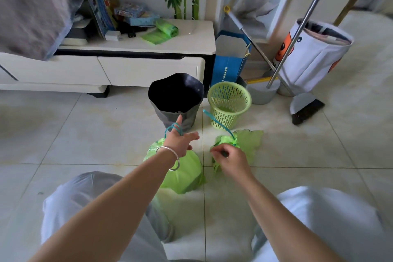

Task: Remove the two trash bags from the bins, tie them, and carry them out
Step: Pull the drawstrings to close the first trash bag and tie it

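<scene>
At 12 o'clock, both bins stand emptied. My left hand (179, 141), fingers extended, has drawstring looped; right hand (230, 158) pinches the second bag (238, 144). I judge tying unfinished, carrying remains.

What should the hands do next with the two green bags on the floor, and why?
Probably the right hand should hook the blue drawstring of the right green bag. That string lies loose toward the green basket, while the left hand already has the left green bag's string looped over its fingers. Both bags look cinched.
</scene>
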